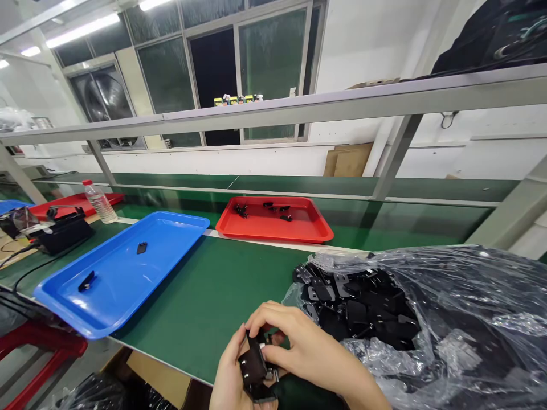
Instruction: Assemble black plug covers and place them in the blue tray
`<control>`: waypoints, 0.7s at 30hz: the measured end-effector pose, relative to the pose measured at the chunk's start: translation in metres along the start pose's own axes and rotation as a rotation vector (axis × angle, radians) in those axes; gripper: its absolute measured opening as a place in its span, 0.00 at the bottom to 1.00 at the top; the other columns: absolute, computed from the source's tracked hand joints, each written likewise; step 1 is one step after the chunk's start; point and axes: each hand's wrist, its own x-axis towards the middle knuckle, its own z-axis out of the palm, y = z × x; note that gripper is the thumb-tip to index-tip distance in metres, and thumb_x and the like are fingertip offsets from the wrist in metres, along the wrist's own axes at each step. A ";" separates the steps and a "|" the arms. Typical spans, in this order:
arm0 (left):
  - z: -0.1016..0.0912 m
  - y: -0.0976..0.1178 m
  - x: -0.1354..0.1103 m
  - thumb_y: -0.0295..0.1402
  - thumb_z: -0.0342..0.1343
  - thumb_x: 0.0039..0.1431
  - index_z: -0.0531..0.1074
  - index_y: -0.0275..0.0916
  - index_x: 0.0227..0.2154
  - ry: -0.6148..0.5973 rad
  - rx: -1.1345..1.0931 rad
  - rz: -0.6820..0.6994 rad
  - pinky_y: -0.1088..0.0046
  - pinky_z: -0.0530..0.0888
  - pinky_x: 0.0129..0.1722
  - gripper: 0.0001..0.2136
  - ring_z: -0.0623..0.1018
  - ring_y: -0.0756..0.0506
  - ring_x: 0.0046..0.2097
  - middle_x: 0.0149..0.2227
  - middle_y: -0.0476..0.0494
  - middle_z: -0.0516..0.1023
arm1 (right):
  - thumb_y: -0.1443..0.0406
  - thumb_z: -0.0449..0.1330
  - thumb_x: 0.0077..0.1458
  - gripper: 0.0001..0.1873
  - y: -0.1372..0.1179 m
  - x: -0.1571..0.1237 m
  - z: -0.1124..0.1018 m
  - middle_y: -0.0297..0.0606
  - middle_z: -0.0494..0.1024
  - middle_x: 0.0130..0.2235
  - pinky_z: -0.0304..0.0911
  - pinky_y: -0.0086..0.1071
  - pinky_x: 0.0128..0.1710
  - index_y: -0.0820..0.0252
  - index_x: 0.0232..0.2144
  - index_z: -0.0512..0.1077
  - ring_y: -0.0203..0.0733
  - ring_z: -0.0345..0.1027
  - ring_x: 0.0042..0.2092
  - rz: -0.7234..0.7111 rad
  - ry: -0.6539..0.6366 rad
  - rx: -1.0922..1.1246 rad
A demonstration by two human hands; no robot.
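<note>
Low in the middle of the view, at the table's front edge, my left hand (229,373) is closed around a small black plastic part (253,364). From the right, my right hand (294,336) grips the upper end of the same part with thumb and fingers. Its far side is hidden by the fingers. Close to my right forearm lies an opened clear plastic bag (470,296), with many black plastic parts (363,304) heaped in its mouth.
Left of my hands a blue tray (128,273) holds two small black pieces. Farther back a red tray (277,228) carries several black bits. A water bottle (100,202) stands near a black device (62,230) at left. A shelf beam (256,114) crosses above the green table (231,285).
</note>
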 end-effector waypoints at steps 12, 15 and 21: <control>-0.030 -0.001 0.015 0.39 0.69 0.44 0.78 0.33 0.29 -0.292 0.042 -0.084 0.79 0.67 0.14 0.14 0.78 0.43 0.20 0.25 0.43 0.81 | 0.71 0.63 0.47 0.05 0.004 0.002 -0.012 0.32 0.71 0.30 0.57 0.31 0.38 0.60 0.23 0.71 0.39 0.63 0.35 -0.046 0.116 0.206; -0.024 0.003 0.006 0.43 0.66 0.48 0.79 0.32 0.31 -0.269 0.120 -0.080 0.80 0.70 0.18 0.16 0.79 0.44 0.23 0.27 0.37 0.82 | 0.68 0.63 0.48 0.06 0.005 0.002 -0.007 0.32 0.70 0.29 0.58 0.30 0.36 0.60 0.23 0.69 0.39 0.63 0.34 -0.040 0.186 0.288; -0.014 -0.003 0.002 0.40 0.71 0.39 0.76 0.36 0.25 -0.258 0.074 0.066 0.83 0.64 0.16 0.15 0.75 0.50 0.21 0.28 0.43 0.81 | 0.58 0.64 0.54 0.13 0.001 0.000 0.005 0.26 0.64 0.25 0.51 0.22 0.20 0.59 0.29 0.66 0.28 0.55 0.22 0.100 0.521 0.583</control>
